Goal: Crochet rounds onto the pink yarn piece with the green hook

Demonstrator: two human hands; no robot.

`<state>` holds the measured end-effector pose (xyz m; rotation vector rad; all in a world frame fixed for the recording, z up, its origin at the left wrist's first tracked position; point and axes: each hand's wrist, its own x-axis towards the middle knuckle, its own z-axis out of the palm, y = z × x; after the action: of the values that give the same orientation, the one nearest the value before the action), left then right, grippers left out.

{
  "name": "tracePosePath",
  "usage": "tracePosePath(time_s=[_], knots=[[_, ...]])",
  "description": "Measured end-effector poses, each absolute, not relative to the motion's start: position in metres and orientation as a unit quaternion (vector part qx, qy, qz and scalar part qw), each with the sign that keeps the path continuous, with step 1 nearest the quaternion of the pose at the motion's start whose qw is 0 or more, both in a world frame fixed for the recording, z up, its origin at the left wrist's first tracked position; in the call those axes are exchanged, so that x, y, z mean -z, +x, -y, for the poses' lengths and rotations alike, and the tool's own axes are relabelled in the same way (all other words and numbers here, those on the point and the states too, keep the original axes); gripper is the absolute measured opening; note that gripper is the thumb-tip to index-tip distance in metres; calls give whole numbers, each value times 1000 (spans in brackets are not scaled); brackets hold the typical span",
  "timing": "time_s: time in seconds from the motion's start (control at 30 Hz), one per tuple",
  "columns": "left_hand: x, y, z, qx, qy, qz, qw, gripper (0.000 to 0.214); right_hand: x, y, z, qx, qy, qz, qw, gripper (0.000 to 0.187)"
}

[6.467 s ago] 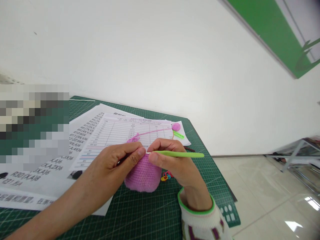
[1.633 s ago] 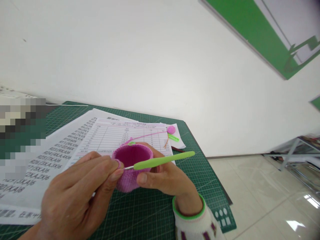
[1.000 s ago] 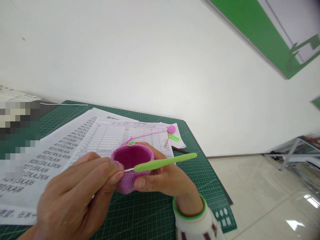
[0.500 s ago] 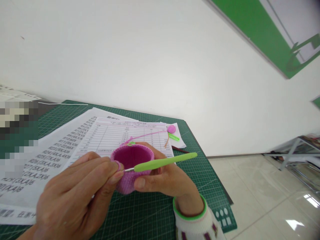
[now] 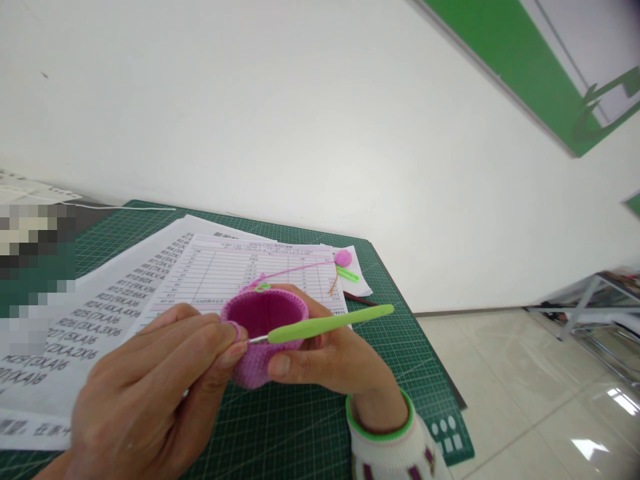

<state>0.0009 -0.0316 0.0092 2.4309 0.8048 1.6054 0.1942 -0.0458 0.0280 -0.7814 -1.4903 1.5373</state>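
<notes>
**Head view.** Your left hand (image 5: 150, 393) pinches the near-left rim of the pink crocheted cup (image 5: 264, 317) between thumb and forefinger. Your right hand (image 5: 333, 360) is closed on the green crochet hook (image 5: 327, 324), though you cannot tell which fingers press the handle. The same hand's fingers cradle the cup's right wall. The cup is held just above the green cutting mat (image 5: 310, 433), near the middle of the view and on the near side of the printed chart sheet (image 5: 225, 270).

**Change.** Several seconds ago the cup stood dome-up between your hands, with its opening turned down. It is now turned over, so the opening faces up and toward you and the darker interior shows. Over the last second and a half nothing further shifts. The hook's metal tip stays at the pinched point of the rim, the handle slants up to the right, and both hands keep their places.

**Reading.** The turn has brought the working edge into sight. The stillness suggests fine work on a single stitch at the rim.

**Surroundings.** A green stitch marker (image 5: 262, 287) sits on the far rim. From there a pink yarn strand (image 5: 300, 269) runs far and right across the sheet to a small pink yarn disc (image 5: 343, 258), which lies just beside a green clip (image 5: 347, 274).
</notes>
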Motion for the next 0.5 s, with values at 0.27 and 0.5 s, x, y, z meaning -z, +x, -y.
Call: tracePosePath(time_s=[0.27, 0.5], knots=[[-12, 1, 32, -505, 818, -262, 88, 23, -26, 194, 45, -620, -301, 591, 419, 53], [-22, 3, 41, -498, 770, -372, 144, 28, -30, 191, 42, -612, -289, 604, 420, 41]])
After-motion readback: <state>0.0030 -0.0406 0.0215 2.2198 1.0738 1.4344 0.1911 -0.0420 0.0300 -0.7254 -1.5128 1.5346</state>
